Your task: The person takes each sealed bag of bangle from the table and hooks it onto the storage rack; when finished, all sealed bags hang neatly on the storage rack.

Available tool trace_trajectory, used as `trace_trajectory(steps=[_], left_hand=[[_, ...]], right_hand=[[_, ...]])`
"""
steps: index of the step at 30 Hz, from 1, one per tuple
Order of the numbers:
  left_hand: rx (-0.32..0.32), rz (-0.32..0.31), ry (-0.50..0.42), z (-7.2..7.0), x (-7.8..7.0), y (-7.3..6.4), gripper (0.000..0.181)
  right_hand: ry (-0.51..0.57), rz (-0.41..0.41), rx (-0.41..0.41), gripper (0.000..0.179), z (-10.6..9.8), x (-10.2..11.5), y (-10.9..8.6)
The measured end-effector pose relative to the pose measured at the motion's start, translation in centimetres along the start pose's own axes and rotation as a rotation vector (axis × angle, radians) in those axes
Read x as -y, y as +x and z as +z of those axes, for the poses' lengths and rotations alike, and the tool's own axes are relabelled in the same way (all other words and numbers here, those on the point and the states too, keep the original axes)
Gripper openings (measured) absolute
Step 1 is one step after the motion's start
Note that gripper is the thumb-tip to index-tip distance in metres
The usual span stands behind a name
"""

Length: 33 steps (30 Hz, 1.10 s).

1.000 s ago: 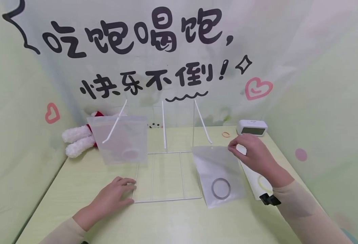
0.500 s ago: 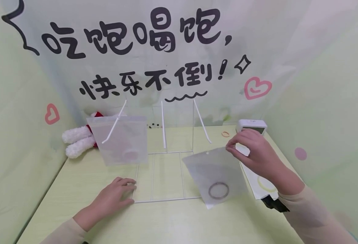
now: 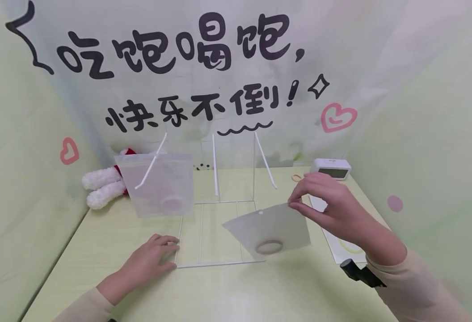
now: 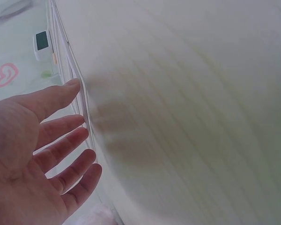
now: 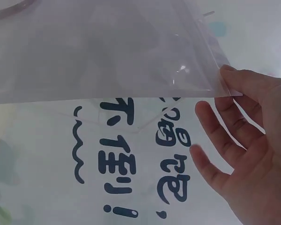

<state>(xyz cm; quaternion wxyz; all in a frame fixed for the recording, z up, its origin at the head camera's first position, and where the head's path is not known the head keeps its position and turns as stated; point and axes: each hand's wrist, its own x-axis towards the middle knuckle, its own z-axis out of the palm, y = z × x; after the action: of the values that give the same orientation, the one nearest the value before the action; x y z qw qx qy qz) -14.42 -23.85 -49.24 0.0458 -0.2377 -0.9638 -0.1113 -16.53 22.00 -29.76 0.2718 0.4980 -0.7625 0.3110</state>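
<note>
My right hand pinches the upper right corner of a translucent plastic bag between thumb and index finger. A brownish ring lies inside this bag, and a small hole shows near its top edge. The bag hangs tilted above the right part of a white wire rack. My left hand rests on the table, thumb and fingertips right at the rack's left base wire. In the left wrist view the fingers are spread and fairly straight. A second translucent bag hangs on the rack's left hook.
The rack's middle hook and right hook point forward. At the back right stand a white digital clock and a small orange ring. A white sheet with a yellow ring lies under the right arm. A plush toy sits behind left.
My right hand has lifted the bag and moved it left over the rack, its lower edge swinging up. My left hand has stayed in place.
</note>
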Motion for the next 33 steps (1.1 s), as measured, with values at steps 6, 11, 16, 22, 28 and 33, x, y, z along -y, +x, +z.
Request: trace_trajectory(steps=[6, 11, 16, 22, 28, 33], left_hand=[[0.001, 0.016, -0.012, 0.0, 0.0, 0.0, 0.044], [0.011, 0.021, -0.006, 0.2, 0.0, 0.0, 0.044], [0.017, 0.012, 0.005, -0.1, -0.1, 0.0, 0.044], [0.021, 0.008, 0.019, -0.4, -0.2, 0.0, 0.044], [0.022, 0.01, 0.019, -0.5, -0.3, 0.1, 0.044], [0.023, 0.01, 0.014, -0.5, -0.3, 0.1, 0.044]], right_hand=[[0.01, -0.069, -0.027, 0.01, 0.4, 0.8, 1.7], [-0.052, -0.085, -0.061, 0.011, 0.6, 1.7, 3.0], [-0.06, -0.064, -0.066, 0.005, 0.9, 2.4, 4.4], [-0.02, -0.073, -0.057, 0.021, 1.8, 2.5, 5.8], [0.005, -0.062, -0.039, 0.005, 2.6, 2.4, 6.7], [0.015, -0.04, -0.028, 0.012, 2.8, 2.0, 7.3]])
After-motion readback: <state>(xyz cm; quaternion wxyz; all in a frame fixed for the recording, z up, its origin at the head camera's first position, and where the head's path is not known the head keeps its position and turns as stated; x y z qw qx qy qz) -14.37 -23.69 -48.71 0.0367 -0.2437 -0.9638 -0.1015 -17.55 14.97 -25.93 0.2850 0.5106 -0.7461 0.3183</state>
